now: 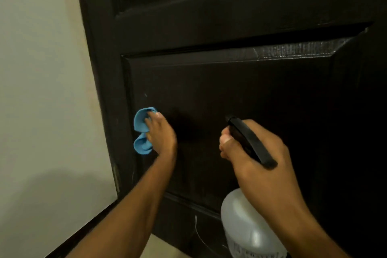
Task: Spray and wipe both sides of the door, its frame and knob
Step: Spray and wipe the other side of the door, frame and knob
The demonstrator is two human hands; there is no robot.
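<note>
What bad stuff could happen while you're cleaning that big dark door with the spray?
1. The spray bottle hangs from the right hand by its black trigger head alone, so it might slip and drop.
2. The blue cloth is bunched small in the left hand, so wipes could miss the grooves around the door panel.
3. A wet patch glistens on the panel's upper bevel; left unwiped, it might dry into streaks.

The left hand [161, 132] is pressing a bunched blue cloth [142, 131] against the lower panel of the dark door [230, 81], near its left edge. The right hand [255, 153] is gripping a spray bottle [245, 224] by its black trigger head, nozzle pointing at the panel. A pale wall [46, 90] is showing at left.
</note>
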